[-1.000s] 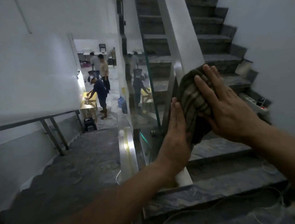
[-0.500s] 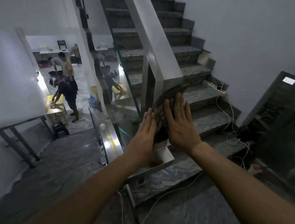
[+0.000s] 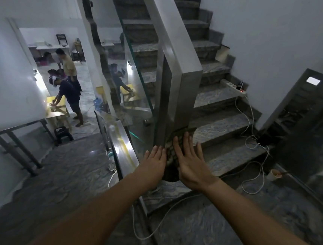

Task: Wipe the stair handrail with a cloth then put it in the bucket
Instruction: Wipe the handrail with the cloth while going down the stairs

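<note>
— Where do we have the cloth [image 3: 170,154] now?

— Low on the upright end post of the handrail [image 3: 186,97], pressed between our two palms. It has come well down the post since half a second ago, when we held it just under the corner where the sloping rail bends.

— And the hands?

— Our left hand [image 3: 154,161] lies flat against the left face of the post, fingers straight and together. Our right hand [image 3: 189,164] is spread flat over the cloth on the near face. Neither hand is curled; both are open, clamping the cloth by pressure only. A second ago the right palm sat up at the bend with the cloth bunched beneath it.

— What lies around the grip?

— Left of it, the glass panel [image 3: 136,92]. Right of it, the stairs [image 3: 220,131] going up, with a white cable [image 3: 249,118] trailing down them. Below our wrists, the landing floor. We cannot see a bucket.
</note>
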